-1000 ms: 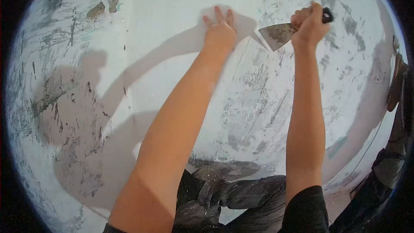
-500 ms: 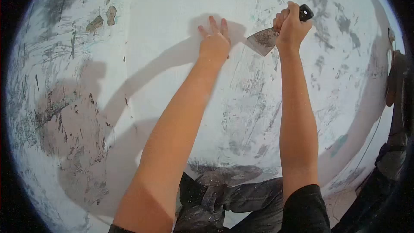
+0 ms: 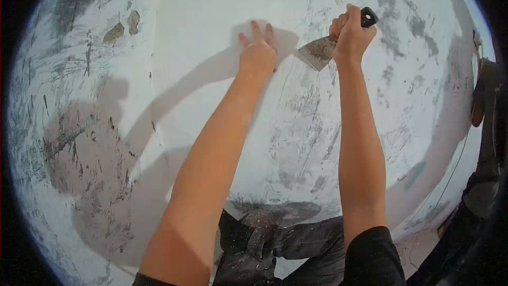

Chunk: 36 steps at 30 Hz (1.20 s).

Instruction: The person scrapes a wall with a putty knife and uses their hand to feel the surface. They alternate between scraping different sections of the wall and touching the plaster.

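My right hand (image 3: 353, 37) is wrapped round the black handle of a putty knife (image 3: 317, 52). Its wide metal blade, stained brown and grey, points to the lower left, close to the wall; whether its edge touches cannot be made out. My left hand (image 3: 257, 50) rests on the white wall (image 3: 211, 26) with fingers spread, to the left of the blade. Grey scuffs and scraped streaks cover the wall below and right of the putty knife, while the stretch around my left hand looks smoother.
Two brownish chipped spots (image 3: 114, 33) mark the wall at upper left. Dark rough patches (image 3: 87, 148) lie under my shadow. My dark, dusty trousers (image 3: 312, 238) show at the bottom. Another person's dark-clothed leg (image 3: 479, 201) stands at the right edge.
Both hands and the putty knife sit slightly further left in the view, the blade still close to the wall. My left hand stays spread on the wall.
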Available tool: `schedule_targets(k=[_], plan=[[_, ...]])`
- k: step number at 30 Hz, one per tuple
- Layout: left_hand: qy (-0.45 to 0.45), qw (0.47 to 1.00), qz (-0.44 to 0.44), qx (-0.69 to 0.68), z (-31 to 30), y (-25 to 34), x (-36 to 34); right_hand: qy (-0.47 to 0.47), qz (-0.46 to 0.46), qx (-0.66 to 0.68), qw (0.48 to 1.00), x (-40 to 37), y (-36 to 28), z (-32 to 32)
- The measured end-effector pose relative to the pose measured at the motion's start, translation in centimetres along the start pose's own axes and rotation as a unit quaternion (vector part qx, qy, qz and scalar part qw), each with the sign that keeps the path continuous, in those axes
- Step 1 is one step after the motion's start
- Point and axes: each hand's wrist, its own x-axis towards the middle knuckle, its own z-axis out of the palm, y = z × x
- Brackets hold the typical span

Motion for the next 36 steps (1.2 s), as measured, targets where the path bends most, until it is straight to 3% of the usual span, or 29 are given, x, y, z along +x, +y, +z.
schedule_targets(k=[2,6,8,12,14,16,18,20,24,29,32,33,36], plan=[[0.008,0.998,0.033,0.053,1.7,-0.7,1.1,0.004,0.000,-0.007,1.000,0.4,-0.6,0.3],[-0.012,0.999,0.002,0.042,-0.6,0.3,-0.3,-0.019,-0.042,0.063,0.997,1.0,-1.2,-1.0],[0.011,1.000,0.003,0.018,-0.4,0.1,-0.3,0.021,0.005,0.010,1.000,0.6,-0.3,-0.1],[-0.016,0.999,0.014,0.047,-1.2,0.1,-0.2,0.016,-0.002,0.084,0.996,1.6,-3.5,0.6],[-0.017,1.000,-0.004,-0.016,-1.1,0.3,-0.4,0.037,0.002,0.071,0.997,1.0,-1.6,0.0],[-0.015,1.000,-0.002,-0.014,-0.8,0.4,-0.6,0.073,0.077,0.022,0.994,0.1,0.6,0.0],[-0.002,1.000,-0.006,-0.006,-1.1,0.3,-0.3,0.038,0.069,0.015,0.997,0.3,0.1,-0.4],[-0.028,1.000,0.000,0.012,-1.3,0.4,-0.3,0.051,0.003,0.053,0.997,0.5,-1.6,0.1],[-0.001,1.000,0.014,-0.021,-0.8,0.2,-0.6,0.034,0.041,0.018,0.998,0.0,-0.3,-0.2],[-0.031,0.999,0.012,0.043,-0.7,0.0,0.0,-0.015,-0.033,0.060,0.998,1.0,-2.0,-0.1],[-0.012,1.000,0.007,0.022,-0.2,-0.1,0.0,0.030,0.034,-0.009,0.999,-0.2,0.2,-0.2],[-0.010,1.000,0.012,0.023,-0.4,0.0,0.1,-0.005,0.026,-0.020,0.999,-0.1,-0.3,-0.2],[-0.007,0.999,0.005,0.034,-0.5,0.0,0.0,-0.024,-0.018,0.057,0.998,0.9,-2.2,-0.5]])
